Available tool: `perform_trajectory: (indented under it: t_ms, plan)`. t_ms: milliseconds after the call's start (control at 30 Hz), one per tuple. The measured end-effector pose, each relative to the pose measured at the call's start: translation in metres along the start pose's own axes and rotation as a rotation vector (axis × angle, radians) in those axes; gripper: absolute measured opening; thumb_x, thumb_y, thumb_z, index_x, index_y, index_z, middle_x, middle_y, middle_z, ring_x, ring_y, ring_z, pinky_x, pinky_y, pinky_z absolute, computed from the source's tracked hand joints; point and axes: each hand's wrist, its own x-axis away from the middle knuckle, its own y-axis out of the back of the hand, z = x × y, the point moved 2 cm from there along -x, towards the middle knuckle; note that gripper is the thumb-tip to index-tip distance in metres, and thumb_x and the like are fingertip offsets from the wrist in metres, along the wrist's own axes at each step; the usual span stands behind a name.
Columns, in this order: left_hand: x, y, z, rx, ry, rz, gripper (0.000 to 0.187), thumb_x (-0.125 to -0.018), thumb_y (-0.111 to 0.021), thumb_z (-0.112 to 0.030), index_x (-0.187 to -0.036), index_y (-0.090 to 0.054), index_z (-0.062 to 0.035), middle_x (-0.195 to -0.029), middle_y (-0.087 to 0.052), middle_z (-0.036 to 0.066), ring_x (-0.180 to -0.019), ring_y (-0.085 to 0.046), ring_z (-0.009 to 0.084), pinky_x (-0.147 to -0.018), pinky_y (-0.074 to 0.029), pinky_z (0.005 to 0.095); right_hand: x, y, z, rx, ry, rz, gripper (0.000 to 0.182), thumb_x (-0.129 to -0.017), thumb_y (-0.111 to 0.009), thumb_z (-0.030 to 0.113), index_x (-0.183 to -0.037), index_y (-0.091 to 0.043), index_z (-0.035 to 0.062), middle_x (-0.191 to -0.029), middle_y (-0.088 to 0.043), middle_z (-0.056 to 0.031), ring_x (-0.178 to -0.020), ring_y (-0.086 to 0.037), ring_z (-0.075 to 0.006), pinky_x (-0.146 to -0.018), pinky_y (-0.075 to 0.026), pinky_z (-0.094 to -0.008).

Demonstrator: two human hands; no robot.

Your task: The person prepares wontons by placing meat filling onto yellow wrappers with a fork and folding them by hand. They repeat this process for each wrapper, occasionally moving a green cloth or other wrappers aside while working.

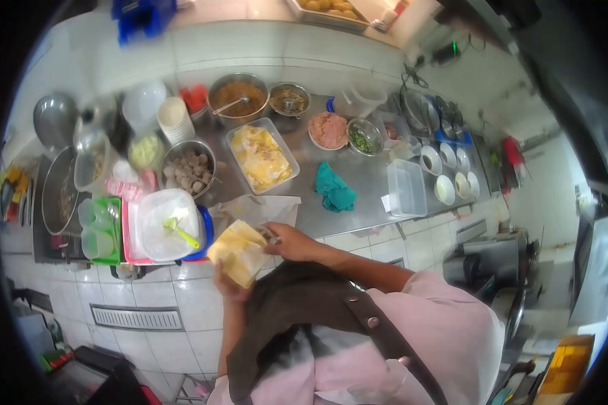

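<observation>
In the head view my left hand [231, 286] holds a squarish yellow stack of what look like wrapper sheets [238, 252] from below, in front of my apron. My right hand [285, 241] grips the stack's right edge with bent fingers. A small greyish thing shows by those fingertips, too blurred to name. Just beyond the hands, a sheet of whitish paper [277, 209] lies at the counter's front edge. Behind it stands a clear tray [292, 164] with yellow folded pieces. A white tub [157, 233] with a lime-green spatula [182, 233] is left of my hands.
On the steel counter [317, 219] are a bowl of meatballs [186, 169], a pot of brown sauce [238, 92], pink minced meat [329, 130], chopped greens [363, 140], a teal cloth [335, 188], a clear container [407, 189] and several small white bowls [444, 190].
</observation>
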Motion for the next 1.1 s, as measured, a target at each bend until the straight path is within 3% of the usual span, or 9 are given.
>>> perform_trajectory:
  t_ms: [100,167,300,433,500,533,733,800,1100]
  plan:
    - [-0.01,-0.006,0.005,-0.091,0.094,-0.019,0.061,-0.095,-0.052,-0.04,-0.146,-0.038,-0.0083,-0.144,-0.048,0.014,-0.13,-0.049,0.0354,-0.108,-0.039,0.0553,0.024,0.045,-0.073,-0.297,-0.479,-0.073,0.032,-0.091,-0.06,0.01,-0.121,-0.059,-0.0005,-0.09,-0.066,-0.0096,-0.078,-0.062,-0.013,-0.069,-0.05,-0.0271]
    - [-0.022,-0.021,0.01,-0.126,0.071,0.0,0.06,-0.095,-0.052,-0.037,-0.145,-0.039,-0.0078,-0.143,-0.048,0.014,-0.129,-0.05,0.0343,-0.108,-0.04,0.0536,0.043,0.085,-0.125,-0.466,-0.429,-0.126,0.03,-0.091,-0.055,0.008,-0.12,-0.06,-0.0008,-0.089,-0.068,-0.0095,-0.069,-0.059,-0.0105,-0.059,-0.047,-0.0239]
    - [-0.059,-0.039,0.03,-0.196,0.058,0.038,0.056,-0.094,-0.051,-0.033,-0.143,-0.041,-0.0067,-0.141,-0.051,0.014,-0.128,-0.051,0.0337,-0.108,-0.041,0.0523,0.054,0.181,-0.118,-0.057,-0.601,-0.185,0.039,-0.09,-0.049,0.006,-0.128,-0.058,0.0021,-0.096,-0.07,-0.0183,-0.07,-0.063,-0.0174,-0.062,-0.051,-0.0295]
    - [-0.106,-0.043,0.075,-0.174,0.082,0.013,0.051,-0.095,-0.048,-0.03,-0.14,-0.045,-0.0051,-0.136,-0.056,0.014,-0.124,-0.055,0.0338,-0.108,-0.04,0.0519,-0.002,0.278,-0.144,0.85,-0.105,-0.415,0.055,-0.086,-0.05,0.006,-0.141,-0.045,0.0029,-0.101,-0.066,-0.023,-0.079,-0.063,-0.0383,-0.074,-0.053,-0.0437]
    - [-0.138,0.009,0.091,-0.833,-0.226,-0.051,0.053,-0.095,-0.047,-0.031,-0.141,-0.044,-0.0054,-0.138,-0.054,0.015,-0.126,-0.053,0.0339,-0.109,-0.038,0.0531,-0.015,0.307,-0.111,0.881,0.022,-0.476,0.056,-0.086,-0.051,0.005,-0.141,-0.043,0.002,-0.104,-0.062,-0.0217,-0.088,-0.061,-0.0394,-0.074,-0.052,-0.0481]
    - [-0.132,-0.068,0.117,-0.162,0.101,0.027,0.056,-0.094,-0.048,-0.033,-0.143,-0.042,-0.0063,-0.141,-0.052,0.014,-0.129,-0.051,0.0344,-0.11,-0.036,0.054,-0.023,0.317,-0.098,0.872,0.024,-0.469,0.056,-0.086,-0.051,0.005,-0.141,-0.043,0.002,-0.104,-0.062,-0.0217,-0.088,-0.061,-0.0394,-0.074,-0.052,-0.0481]
    - [-0.171,-0.057,0.181,-0.149,0.141,-0.017,0.059,-0.091,-0.052,-0.036,-0.143,-0.043,-0.0076,-0.141,-0.052,0.014,-0.128,-0.05,0.0355,-0.11,-0.036,0.0537,-0.059,0.327,-0.098,1.121,0.067,-0.595,0.048,-0.09,-0.048,0.005,-0.137,-0.046,-0.0012,-0.103,-0.056,-0.0217,-0.091,-0.061,-0.0363,-0.075,-0.053,-0.0469]
    - [-0.186,-0.049,0.188,-0.14,0.167,-0.036,0.059,-0.091,-0.052,-0.036,-0.142,-0.044,-0.0076,-0.14,-0.052,0.014,-0.128,-0.05,0.0357,-0.11,-0.036,0.0537,-0.054,0.316,-0.104,1.093,0.317,-0.707,0.048,-0.09,-0.048,0.006,-0.137,-0.047,-0.0021,-0.104,-0.055,-0.0199,-0.091,-0.061,-0.0355,-0.075,-0.055,-0.0445]
    - [-0.229,-0.037,0.206,-0.162,0.328,-0.107,0.058,-0.088,-0.057,-0.029,-0.14,-0.045,-0.0057,-0.137,-0.054,0.015,-0.125,-0.053,0.0355,-0.107,-0.04,0.0539,-0.037,0.294,-0.119,1.08,-0.027,-0.474,0.04,-0.09,-0.048,0.01,-0.127,-0.053,-0.0049,-0.108,-0.058,-0.0205,-0.089,-0.065,-0.0344,-0.071,-0.056,-0.0446]
